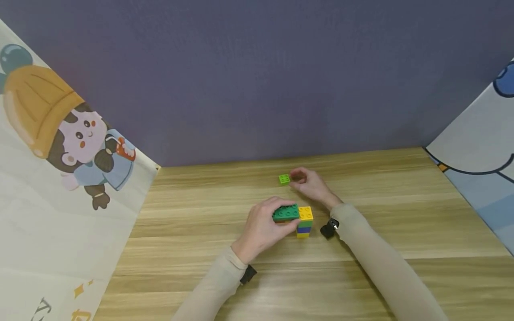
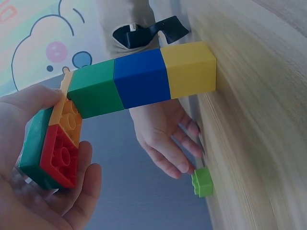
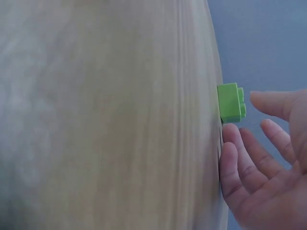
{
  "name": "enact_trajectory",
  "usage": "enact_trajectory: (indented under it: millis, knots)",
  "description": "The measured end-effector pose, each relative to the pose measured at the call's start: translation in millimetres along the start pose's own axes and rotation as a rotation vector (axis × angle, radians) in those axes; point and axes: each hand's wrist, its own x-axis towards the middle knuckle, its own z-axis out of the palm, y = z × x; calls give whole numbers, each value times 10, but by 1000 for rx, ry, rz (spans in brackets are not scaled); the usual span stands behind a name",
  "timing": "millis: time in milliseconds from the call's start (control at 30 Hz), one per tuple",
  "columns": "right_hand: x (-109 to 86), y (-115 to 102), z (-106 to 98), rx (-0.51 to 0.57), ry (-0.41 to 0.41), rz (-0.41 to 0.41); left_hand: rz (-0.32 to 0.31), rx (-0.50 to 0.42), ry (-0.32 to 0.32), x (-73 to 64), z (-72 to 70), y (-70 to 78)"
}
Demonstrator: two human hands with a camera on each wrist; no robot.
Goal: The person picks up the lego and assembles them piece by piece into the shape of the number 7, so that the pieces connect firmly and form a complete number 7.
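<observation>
My left hand [image 1: 261, 228] pinches a long dark green toy brick [image 1: 286, 213] between thumb and fingers. That brick lies at the top of a small tower, beside a yellow-orange brick [image 1: 305, 213]. Below the top, the tower runs down through a green brick [image 2: 96, 88], a blue brick [image 2: 142, 79] and a yellow brick [image 2: 189, 69] standing on the table. The underside of a red brick [image 2: 60, 155] shows against the dark green one. My right hand [image 1: 312, 185] is beside a lime green brick [image 3: 229, 103], thumb and fingers spread apart, fingertips right at its side.
The wooden table [image 1: 192, 249] meets a dark grey-blue panel [image 1: 257, 89] behind the lime brick. A cartoon-printed sheet [image 1: 44, 214] borders the left side, and another printed sheet [image 1: 466, 133] the right. Both wrists carry black straps.
</observation>
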Motion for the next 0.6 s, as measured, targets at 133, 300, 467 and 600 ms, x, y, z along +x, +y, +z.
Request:
enact_trajectory:
  millis: [133, 300, 467, 600]
  knots:
    - [41, -6, 12, -20, -6, 9, -5, -10, 4, 6, -4, -1]
    - [83, 1, 17, -53, -17, 5, -24, -16, -5, 9, -7, 1]
    - [109, 21, 44, -26, -54, -13, -39, -34, -7, 7, 1, -7]
    - [121, 35, 62, -30, -62, -19, -39, -44, -9, 9, 6, -15]
